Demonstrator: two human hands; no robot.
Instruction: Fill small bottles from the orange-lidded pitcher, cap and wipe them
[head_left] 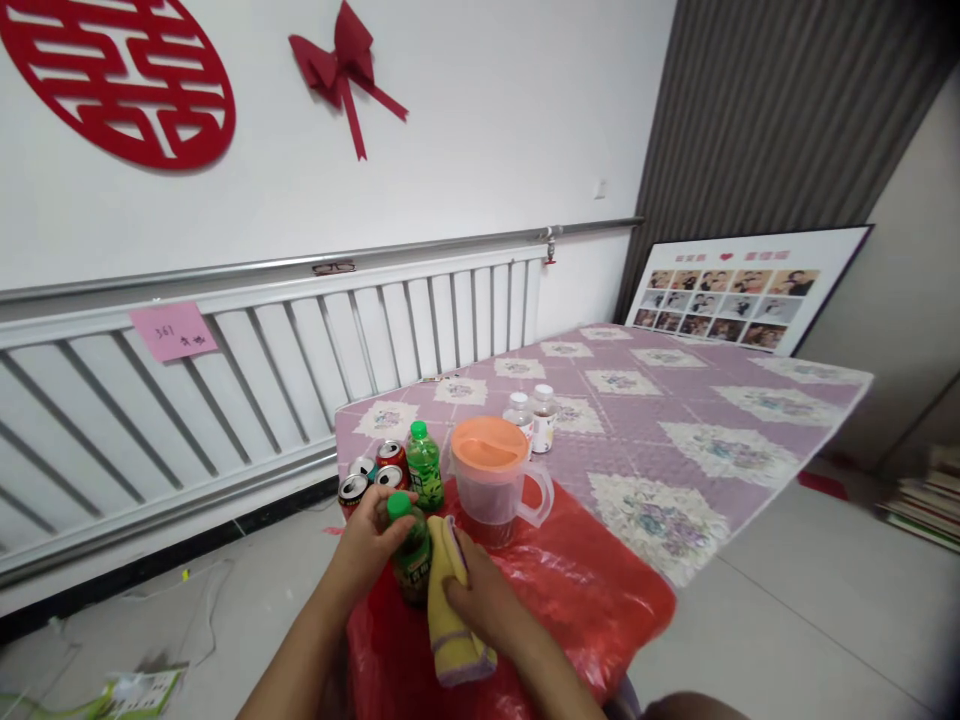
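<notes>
My left hand (375,535) is wrapped round the upper part of a green-capped bottle (412,565) with a dark label. In my right hand (480,590) is a folded yellow cloth (448,610), held against the bottle's right side. Both are over a red plastic sheet (570,590). Just behind stands a second green bottle (425,470), upright. To its right is a clear pitcher (487,495) with an orange lid. Several opened drink cans (391,457) cluster behind my left hand.
Two white-capped bottles (543,420) stand behind the pitcher on the patterned tablecloth (622,382). A white radiator (262,370) runs along the wall. A photo board (720,290) leans at the table's far end. Stacked books (930,500) lie at the right.
</notes>
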